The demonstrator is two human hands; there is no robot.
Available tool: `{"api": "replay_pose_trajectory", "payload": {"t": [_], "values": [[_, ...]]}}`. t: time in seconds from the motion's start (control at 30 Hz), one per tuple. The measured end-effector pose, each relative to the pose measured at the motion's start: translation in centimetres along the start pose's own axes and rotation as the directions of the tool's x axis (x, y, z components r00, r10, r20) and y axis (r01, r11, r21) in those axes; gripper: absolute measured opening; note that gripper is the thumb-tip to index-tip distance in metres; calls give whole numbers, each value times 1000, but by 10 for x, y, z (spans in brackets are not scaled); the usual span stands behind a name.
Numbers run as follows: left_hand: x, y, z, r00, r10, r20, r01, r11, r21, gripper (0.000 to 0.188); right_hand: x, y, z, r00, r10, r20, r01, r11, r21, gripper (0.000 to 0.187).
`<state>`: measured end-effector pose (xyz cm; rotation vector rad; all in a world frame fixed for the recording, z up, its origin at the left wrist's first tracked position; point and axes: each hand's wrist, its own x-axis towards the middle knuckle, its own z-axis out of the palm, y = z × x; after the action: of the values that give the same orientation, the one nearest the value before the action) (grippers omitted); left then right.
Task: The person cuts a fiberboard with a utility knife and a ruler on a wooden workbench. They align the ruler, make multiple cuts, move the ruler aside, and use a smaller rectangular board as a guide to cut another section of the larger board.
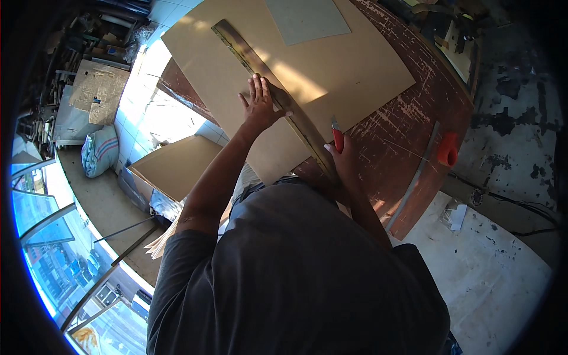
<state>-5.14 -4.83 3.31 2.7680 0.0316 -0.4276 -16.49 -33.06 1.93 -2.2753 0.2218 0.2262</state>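
A large brown cardboard sheet (pixel 370 77) lies on a scratched dark red table (pixel 408 139). Across it, slanting from far left to near right, runs a long straightedge bar (pixel 305 124). My left hand (pixel 259 111) rests on the bar and the board beside it, fingers stretched out and spread. Close to the bar's near end, my right hand (pixel 346 163) grips a red utility knife (pixel 338 139), its metal tip pointing away from me. A smaller grey board (pixel 310 22) lies on the far part of the cardboard.
On the table's right side lie a thin metal strip (pixel 414 177) and a red ring-shaped object (pixel 448 149). More cardboard sheets (pixel 177 165) stand at my left, near a striped white sack (pixel 99 152). Dark cables (pixel 503 204) run along the right.
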Motion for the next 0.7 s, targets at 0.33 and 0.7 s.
{"api": "replay_pose_trajectory", "payload": {"t": [0.33, 0.7], "values": [[4, 14, -15, 990, -108, 85, 106, 994, 34, 147, 27, -48, -10, 984, -173, -41, 177, 971, 164, 32], [15, 22, -23, 961, -151, 233, 140, 988, 64, 151, 160, -136, 68, 884, -352, 308, 436, 859, -269, 42]]}}
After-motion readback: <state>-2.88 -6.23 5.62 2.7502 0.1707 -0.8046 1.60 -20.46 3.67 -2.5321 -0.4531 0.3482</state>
